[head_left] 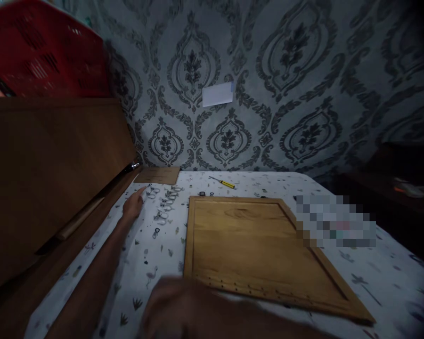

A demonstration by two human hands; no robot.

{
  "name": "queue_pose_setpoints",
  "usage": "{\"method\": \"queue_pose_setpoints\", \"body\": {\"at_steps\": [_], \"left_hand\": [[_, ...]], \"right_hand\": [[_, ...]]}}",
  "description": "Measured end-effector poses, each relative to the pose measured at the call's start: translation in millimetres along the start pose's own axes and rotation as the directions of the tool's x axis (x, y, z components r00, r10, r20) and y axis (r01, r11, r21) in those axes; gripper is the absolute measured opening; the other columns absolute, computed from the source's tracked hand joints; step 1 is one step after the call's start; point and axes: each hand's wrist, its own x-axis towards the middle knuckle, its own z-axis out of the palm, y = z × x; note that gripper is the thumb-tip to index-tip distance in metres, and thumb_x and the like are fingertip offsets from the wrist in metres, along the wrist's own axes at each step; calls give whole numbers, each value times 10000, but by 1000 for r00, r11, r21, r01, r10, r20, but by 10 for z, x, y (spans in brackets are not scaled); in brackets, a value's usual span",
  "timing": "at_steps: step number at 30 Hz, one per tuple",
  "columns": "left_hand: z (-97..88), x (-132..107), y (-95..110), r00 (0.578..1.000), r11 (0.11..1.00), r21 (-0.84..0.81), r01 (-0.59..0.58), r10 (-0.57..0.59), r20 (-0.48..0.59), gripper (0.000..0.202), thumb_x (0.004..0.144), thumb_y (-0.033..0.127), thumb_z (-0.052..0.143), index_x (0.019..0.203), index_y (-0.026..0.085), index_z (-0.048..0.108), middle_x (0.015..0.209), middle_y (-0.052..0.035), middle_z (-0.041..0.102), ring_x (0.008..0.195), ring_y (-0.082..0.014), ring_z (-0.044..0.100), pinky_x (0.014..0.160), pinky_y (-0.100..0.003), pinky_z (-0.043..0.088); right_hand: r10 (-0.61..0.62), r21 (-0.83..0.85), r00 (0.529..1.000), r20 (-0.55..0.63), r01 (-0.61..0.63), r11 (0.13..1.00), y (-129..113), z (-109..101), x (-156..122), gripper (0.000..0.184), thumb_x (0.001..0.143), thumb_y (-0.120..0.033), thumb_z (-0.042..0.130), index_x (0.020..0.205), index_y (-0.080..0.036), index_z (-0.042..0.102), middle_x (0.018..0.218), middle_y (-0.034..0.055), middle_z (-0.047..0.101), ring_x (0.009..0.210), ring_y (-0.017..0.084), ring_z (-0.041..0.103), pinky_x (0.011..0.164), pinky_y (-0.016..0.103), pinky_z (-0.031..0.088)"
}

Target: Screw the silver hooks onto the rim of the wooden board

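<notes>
My left hand [133, 203] reaches out over the far left of the table, index finger stretched toward small metal pieces [151, 193] that look like key rings or clasps. Nothing shows in its fingers. To its right more of these pieces [166, 202] lie in rough rows, and a single dark-topped one [156, 233] sits nearer me. Low in the foreground, my right hand [171, 301] is smeared by motion, so its fingers and anything in them cannot be made out. Just beyond it lies a framed wooden board [243, 245] with a row of small dark marks along its near edge.
A yellow-handled screwdriver [228, 184] and a brown cardboard piece [158, 175] lie at the back of the patterned tablecloth [127, 278]. Small dark items [202, 193] rest behind the board. A blurred-out patch [335, 221] covers something at right. A wooden cabinet [53, 165] bounds the left, under a red basket [49, 52].
</notes>
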Motion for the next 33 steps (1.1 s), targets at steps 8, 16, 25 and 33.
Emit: {"method": "queue_pose_setpoints", "body": {"at_steps": [8,16,25,33], "left_hand": [[38,-136,3,998,998,34,-58,59,-26,329,985,339,600,1269,174,601,1245,-103,636,1092,-243,643,948,-474,549],[83,-121,-99,994,997,-1,-81,80,-80,288,983,336,605,1209,157,626,1179,-91,661,1034,-223,661,911,-446,566],[161,-93,-184,988,995,-41,-92,86,-126,258,982,337,607,1157,151,642,1136,-83,673,997,-210,668,891,-429,571],[180,-90,-209,986,993,-48,-111,103,-133,253,983,339,606,1143,147,648,1122,-80,679,982,-206,672,887,-425,572]], "right_hand": [[598,-259,529,-602,-838,480,1107,-1578,-775,168,979,-253,587,1039,-140,694,1058,90,716,976,217,683,892,405,562],[618,-325,348,-705,-933,154,1942,-2054,-1236,313,982,-344,609,1251,-183,615,1293,102,619,1100,232,640,932,450,558],[694,-349,265,-670,-937,21,2407,-2256,-1174,332,982,-348,609,1270,-182,604,1300,106,614,1092,231,643,920,444,565],[773,-339,181,-608,-940,-46,2507,-2218,-1066,342,977,-353,617,1268,-174,602,1280,101,623,1083,234,647,910,449,567]]}}
